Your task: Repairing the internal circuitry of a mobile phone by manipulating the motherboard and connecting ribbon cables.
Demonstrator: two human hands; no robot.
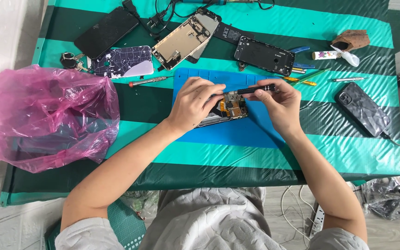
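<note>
Spread beneath everything, a striped green table cover (255, 157), likely to keep small parts from rolling off. To the far left of the grip, a crumpled pink plastic bag (42, 118), pushed aside and well apart from the work. Directly under the grip, a blue mat (237, 132), probably laid down to give a soft surface with some hold.

Beyond the grip, pushed back out of the way: a stripped phone frame (184, 39), a black back shell (265, 55), a dark phone with a cracked face (105, 31), a patterned phone cover (123, 62). Well to the right of the grip, a black phone in a textured case (362, 109). Just past the left knuckles, a spare silver screwdriver (146, 81), within easy reach.

Left hand (193, 104) curled over the opened phone (225, 109), fingers closed against its near-left edge, apparently pinning it flat to the mat. Right hand (278, 102) pinched shut on a black screwdriver (255, 89), shaft lying nearly level, tip pointing left toward the top of the opened phone.

Opened phone itself: between both hands, resting on the mat, back removed, with metal shields, an orange patch and dark innards showing; lower end hidden under the left palm. Screw heads too small to make out.
</note>
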